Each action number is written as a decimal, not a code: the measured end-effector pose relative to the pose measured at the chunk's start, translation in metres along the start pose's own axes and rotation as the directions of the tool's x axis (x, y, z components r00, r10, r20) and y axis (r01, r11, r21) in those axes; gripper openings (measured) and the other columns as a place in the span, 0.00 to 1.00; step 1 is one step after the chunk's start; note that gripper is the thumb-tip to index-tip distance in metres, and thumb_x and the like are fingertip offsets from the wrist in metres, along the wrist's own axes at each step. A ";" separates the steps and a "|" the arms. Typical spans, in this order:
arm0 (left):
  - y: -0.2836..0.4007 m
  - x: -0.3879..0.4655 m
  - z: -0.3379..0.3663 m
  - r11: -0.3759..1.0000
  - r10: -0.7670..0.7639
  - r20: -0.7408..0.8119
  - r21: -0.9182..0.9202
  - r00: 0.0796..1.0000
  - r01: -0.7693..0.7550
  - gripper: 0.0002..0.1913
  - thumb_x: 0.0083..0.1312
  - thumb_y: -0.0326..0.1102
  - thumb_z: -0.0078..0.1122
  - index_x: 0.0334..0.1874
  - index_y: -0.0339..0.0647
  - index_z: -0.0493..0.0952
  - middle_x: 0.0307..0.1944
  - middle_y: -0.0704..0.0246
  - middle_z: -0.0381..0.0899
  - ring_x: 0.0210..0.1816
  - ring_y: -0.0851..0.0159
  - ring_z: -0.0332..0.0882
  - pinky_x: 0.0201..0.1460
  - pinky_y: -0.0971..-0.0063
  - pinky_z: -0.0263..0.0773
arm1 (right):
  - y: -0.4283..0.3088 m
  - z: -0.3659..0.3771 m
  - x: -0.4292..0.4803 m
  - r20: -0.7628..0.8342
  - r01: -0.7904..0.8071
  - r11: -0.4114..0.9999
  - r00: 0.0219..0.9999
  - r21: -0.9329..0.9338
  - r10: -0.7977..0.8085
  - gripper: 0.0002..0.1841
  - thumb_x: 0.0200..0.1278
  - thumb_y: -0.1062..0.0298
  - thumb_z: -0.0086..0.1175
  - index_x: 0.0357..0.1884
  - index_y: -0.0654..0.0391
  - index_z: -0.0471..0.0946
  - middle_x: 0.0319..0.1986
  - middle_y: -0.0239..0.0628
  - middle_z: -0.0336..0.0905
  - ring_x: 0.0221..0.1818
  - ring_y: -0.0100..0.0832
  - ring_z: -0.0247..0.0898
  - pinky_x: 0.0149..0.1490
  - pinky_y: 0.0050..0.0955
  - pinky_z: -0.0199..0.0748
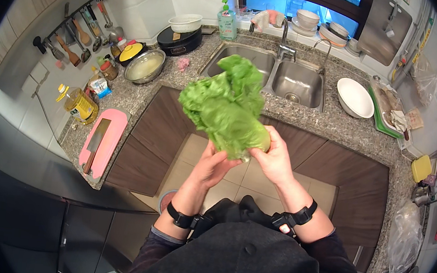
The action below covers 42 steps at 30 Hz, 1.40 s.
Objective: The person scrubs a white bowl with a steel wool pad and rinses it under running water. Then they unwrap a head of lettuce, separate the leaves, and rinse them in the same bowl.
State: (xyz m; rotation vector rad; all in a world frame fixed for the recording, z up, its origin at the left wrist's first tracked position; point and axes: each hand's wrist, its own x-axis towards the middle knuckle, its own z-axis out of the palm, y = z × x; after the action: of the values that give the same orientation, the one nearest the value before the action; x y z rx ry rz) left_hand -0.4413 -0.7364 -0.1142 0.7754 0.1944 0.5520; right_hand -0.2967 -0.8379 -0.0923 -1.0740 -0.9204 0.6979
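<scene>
A leafy head of green lettuce (231, 110) is held up between my two hands in the middle of the view, its leaves pointing towards the sink. My left hand (215, 166) grips the lower left of its base, and my right hand (276, 156) grips the lower right. Some fingers of both hands are hidden behind the leaves. Beyond the lettuce lies a double-bowl stainless steel sink (299, 81) with a chrome faucet (285, 51); the leaves cover part of its left bowl.
On the left counter a cleaver (99, 138) lies on a pink cutting board (117, 126), near an oil bottle (82, 106). A metal bowl (145, 67) stands at the back left. Right of the sink are a white bowl (355, 98) and a green tray (383, 124).
</scene>
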 end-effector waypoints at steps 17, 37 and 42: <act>0.008 0.016 -0.006 0.933 0.112 0.209 -0.359 0.972 -0.030 0.59 0.44 0.53 0.79 0.75 0.57 0.47 0.75 0.62 0.47 0.70 0.48 0.57 0.64 0.44 0.67 | -0.018 -0.060 -0.016 0.024 -0.121 0.516 0.981 0.848 0.190 0.14 0.68 0.62 0.52 0.49 0.61 0.72 0.36 0.40 0.78 0.35 0.34 0.75 0.34 0.29 0.74; -0.030 -0.002 -0.051 0.955 0.022 0.095 0.291 0.995 -0.049 0.35 0.55 0.30 0.71 0.65 0.44 0.65 0.59 0.69 0.71 0.61 0.63 0.69 0.64 0.64 0.66 | 0.014 -0.008 -0.025 -0.239 -0.115 0.842 0.931 0.528 0.277 0.29 0.58 0.81 0.61 0.61 0.58 0.63 0.52 0.34 0.72 0.55 0.26 0.70 0.59 0.29 0.71; -0.021 -0.006 -0.012 0.949 0.152 -0.018 0.282 0.988 -0.141 0.35 0.58 0.23 0.63 0.69 0.43 0.60 0.63 0.66 0.67 0.61 0.62 0.68 0.65 0.65 0.64 | 0.029 -0.007 -0.025 -0.443 0.000 0.936 0.881 0.353 0.167 0.30 0.56 0.82 0.59 0.61 0.58 0.62 0.53 0.34 0.71 0.55 0.27 0.69 0.61 0.28 0.67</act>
State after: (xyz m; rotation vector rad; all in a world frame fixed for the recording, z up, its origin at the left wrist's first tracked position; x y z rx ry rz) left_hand -0.4421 -0.7444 -0.1372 1.0613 0.2564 0.6898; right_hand -0.3035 -0.8520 -0.1273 -0.9115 -0.3165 0.6047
